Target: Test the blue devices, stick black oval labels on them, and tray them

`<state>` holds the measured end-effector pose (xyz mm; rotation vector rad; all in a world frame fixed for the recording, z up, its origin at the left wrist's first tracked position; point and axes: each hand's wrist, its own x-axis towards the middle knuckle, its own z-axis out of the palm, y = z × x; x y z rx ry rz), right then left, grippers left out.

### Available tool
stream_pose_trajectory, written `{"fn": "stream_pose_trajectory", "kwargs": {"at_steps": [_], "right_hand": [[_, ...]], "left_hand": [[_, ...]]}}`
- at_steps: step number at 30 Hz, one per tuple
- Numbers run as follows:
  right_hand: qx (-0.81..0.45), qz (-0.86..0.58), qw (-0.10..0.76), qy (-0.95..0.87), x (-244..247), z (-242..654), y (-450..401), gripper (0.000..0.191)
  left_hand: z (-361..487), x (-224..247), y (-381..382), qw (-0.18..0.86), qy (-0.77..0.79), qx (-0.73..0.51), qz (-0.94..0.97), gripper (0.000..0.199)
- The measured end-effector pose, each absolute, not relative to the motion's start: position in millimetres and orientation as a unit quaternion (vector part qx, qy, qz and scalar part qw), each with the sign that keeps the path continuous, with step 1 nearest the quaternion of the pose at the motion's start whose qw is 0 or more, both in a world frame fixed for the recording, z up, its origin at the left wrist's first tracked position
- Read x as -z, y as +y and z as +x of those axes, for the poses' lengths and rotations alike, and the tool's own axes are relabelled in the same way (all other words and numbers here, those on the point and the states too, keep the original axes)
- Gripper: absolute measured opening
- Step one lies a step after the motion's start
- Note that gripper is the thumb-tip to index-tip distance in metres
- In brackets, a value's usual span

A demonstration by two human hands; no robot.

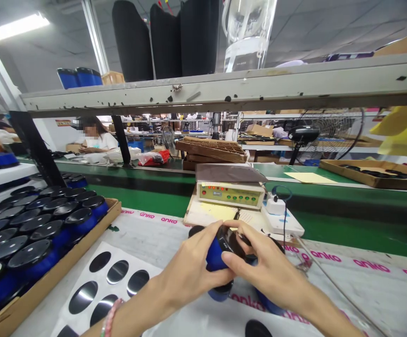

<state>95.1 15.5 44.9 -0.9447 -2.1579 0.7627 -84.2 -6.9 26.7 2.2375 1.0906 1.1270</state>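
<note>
My left hand (pixel 192 264) is wrapped round the side of a blue device with a black top (pixel 220 245), held upright above the table. My right hand (pixel 264 255) grips the same device from the other side, with its thumb across the black top. More blue and black pieces (pixel 220 292) stand below and behind my hands, partly hidden. To the left lies a white sheet (pixel 119 252) bearing several round black discs (pixel 118 271).
A cardboard tray (pixel 94 234) of several blue, black-topped devices fills the left. Ahead stands a control box (pixel 229 194) beside a white power strip (pixel 284 220) with a cable. A shelf (pixel 203 93) crosses overhead. Another person (pixel 96 138) sits beyond the green belt (pixel 150 187).
</note>
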Motion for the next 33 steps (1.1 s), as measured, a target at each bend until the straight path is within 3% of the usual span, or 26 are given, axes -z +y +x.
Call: {"fn": "stream_pose_trajectory", "kwargs": {"at_steps": [6, 12, 16, 19, 23, 29, 33], "right_hand": [[-0.275, -0.356, 0.301, -0.841, -44.4, 94.1, 15.4, 0.038], [-0.216, -0.488, 0.366, -0.763, -60.6, 141.6, 41.7, 0.049], [-0.117, -0.526, 0.241, -0.807, -42.4, 151.9, 60.5, 0.036], [-0.099, -0.497, 0.144, -0.850, -17.7, 134.5, 67.9, 0.015], [-0.123, -0.461, 0.115, -0.871, -1.3, 115.1, 69.1, 0.016], [-0.182, -0.404, 0.151, -0.884, -14.5, 122.1, 63.4, 0.008], [-0.184, -0.410, 0.199, -0.871, -27.1, 125.1, 58.5, 0.026]], "left_hand": [[-93.4, -11.4, 1.4, 0.118, 0.414, -0.411, 0.804, 0.069], [-196.9, 16.6, 44.0, 0.051, 0.658, -0.456, 0.597, 0.055], [-246.4, 40.0, 53.3, 0.077, 0.696, -0.407, 0.587, 0.055], [-222.4, 41.4, 45.6, 0.074, 0.676, -0.380, 0.627, 0.062], [-150.7, 40.5, 42.5, 0.135, 0.575, -0.331, 0.736, 0.073], [-102.6, 48.3, 68.4, 0.209, 0.471, -0.302, 0.802, 0.064], [-90.3, 30.5, 67.4, 0.222, 0.431, -0.304, 0.820, 0.082]]}}
